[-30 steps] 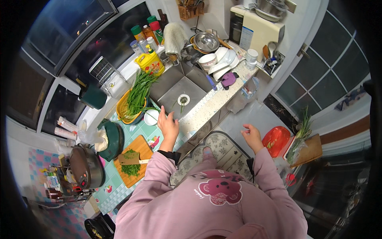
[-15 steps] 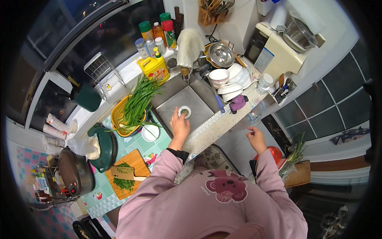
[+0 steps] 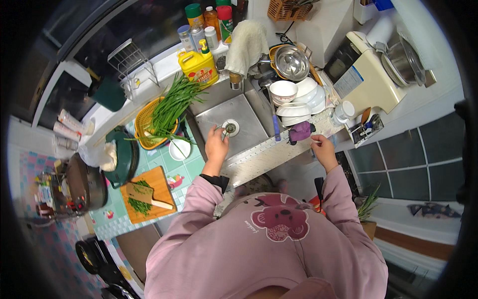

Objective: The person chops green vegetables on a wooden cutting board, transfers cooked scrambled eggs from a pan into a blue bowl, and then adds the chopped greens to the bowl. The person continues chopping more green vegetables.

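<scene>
My left hand (image 3: 216, 148) is over the near left part of the steel sink (image 3: 249, 117), beside the round drain (image 3: 230, 128). Its fingers look slightly curled and apart, and I make out nothing held. Dark bits lie in the drain's centre. My right hand (image 3: 325, 152) is at the right end of the speckled counter edge (image 3: 259, 167), its thumb and fingers pinched on a small pale thing too small to name. Right beside those fingertips lies a crumpled purple cloth (image 3: 301, 131). A blue-handled tool (image 3: 276, 128) rests left of the cloth.
Stacked bowls (image 3: 294, 110) and a metal strainer (image 3: 292, 63) stand right of the sink. Left are a yellow basket (image 3: 144, 124) of green chives (image 3: 172, 107), a white bowl (image 3: 179, 149), and a cutting board (image 3: 158, 180) with a cleaver (image 3: 142, 193). A yellow jug (image 3: 199, 67) stands behind.
My right hand has moved forward from beside my body to the counter next to the purple cloth. My left hand has drawn slightly left of the drain. The view has shifted.
</scene>
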Action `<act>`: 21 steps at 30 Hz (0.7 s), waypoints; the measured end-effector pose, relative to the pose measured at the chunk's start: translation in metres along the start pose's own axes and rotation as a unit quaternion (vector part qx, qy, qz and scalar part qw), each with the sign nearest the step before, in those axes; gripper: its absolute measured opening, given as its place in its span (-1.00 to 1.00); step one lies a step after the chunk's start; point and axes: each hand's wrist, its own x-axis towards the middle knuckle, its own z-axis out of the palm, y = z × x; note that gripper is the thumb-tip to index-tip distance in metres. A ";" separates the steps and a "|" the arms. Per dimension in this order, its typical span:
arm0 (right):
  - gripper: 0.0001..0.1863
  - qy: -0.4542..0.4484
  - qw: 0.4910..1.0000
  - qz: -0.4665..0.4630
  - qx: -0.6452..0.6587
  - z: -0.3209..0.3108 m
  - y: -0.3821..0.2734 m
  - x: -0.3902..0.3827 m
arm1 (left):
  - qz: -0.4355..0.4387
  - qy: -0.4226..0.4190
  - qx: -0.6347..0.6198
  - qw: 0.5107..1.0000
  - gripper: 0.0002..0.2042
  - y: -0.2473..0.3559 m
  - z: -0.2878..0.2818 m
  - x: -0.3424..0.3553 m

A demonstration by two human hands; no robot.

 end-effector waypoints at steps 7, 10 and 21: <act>-0.83 -0.058 0.991 0.047 0.115 -0.038 0.015 0.058 | -0.101 -0.012 -0.005 0.995 -0.69 0.035 0.014 -0.004; -0.85 -0.114 0.979 0.015 0.169 -0.041 0.023 0.076 | 0.032 0.117 -0.017 0.992 -0.52 0.038 0.022 -0.017; -0.78 -0.269 0.948 -0.015 0.168 -0.023 0.054 0.124 | -0.156 0.099 -0.001 0.983 -0.50 0.062 0.005 -0.078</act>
